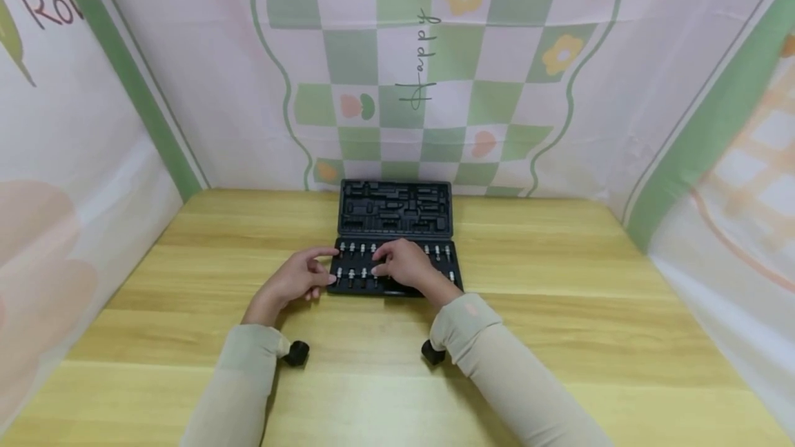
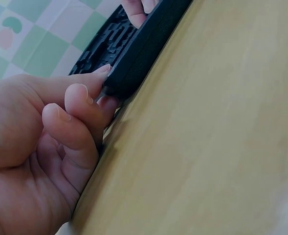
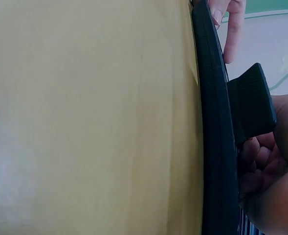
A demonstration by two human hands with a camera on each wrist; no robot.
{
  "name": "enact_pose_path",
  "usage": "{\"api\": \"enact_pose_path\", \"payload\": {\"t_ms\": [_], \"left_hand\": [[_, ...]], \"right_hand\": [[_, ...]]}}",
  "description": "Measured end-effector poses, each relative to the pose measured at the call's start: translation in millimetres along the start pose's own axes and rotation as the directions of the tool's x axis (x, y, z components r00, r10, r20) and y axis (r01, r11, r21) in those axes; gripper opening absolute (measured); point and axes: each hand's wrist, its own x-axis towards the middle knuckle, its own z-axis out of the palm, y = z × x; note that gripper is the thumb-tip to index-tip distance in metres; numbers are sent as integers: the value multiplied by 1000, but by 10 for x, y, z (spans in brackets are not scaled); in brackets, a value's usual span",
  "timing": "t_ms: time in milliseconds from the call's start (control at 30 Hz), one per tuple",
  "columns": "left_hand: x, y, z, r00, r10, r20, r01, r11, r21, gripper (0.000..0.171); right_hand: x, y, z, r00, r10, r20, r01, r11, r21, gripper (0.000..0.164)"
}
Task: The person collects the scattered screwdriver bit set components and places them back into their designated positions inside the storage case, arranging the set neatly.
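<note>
An open black tool case (image 1: 395,234) lies on the table, its lid with moulded hollows standing up at the back. Two rows of small metal bits (image 1: 352,250), silver at the top and dark below, sit in its base. My left hand (image 1: 302,274) grips the base at its left front corner, thumb on top and fingers curled by the edge in the left wrist view. Over the middle of the base is my right hand (image 1: 406,264), thumb and forefinger at the bits, hiding part of both rows. I cannot tell whether it holds one.
A dark latch flap (image 3: 254,105) stands up from the case's front edge in the right wrist view. Wooden tabletop (image 1: 366,378) surrounds the case. Behind it hangs a green and white checked cloth (image 1: 404,54), with more cloth at both sides.
</note>
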Motion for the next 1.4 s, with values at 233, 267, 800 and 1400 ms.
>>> {"api": "enact_pose_path", "payload": {"t_ms": [233, 267, 800, 1400], "left_hand": [[-11, 16, 7, 1000, -8, -15, 8, 1000, 0, 56], [-12, 17, 10, 1000, -10, -18, 10, 1000, 3, 56], [-16, 21, 47, 999, -12, -39, 13, 1000, 19, 57], [39, 38, -55, 998, -54, 17, 54, 998, 21, 71]], "right_hand": [[-20, 6, 4, 999, -39, 0, 39, 999, -3, 21], [-25, 9, 3, 999, -44, 2, 44, 999, 0, 21], [-105, 109, -37, 992, -109, 56, 107, 993, 40, 29], [-177, 438, -255, 977, -39, -208, 68, 989, 134, 14]]}}
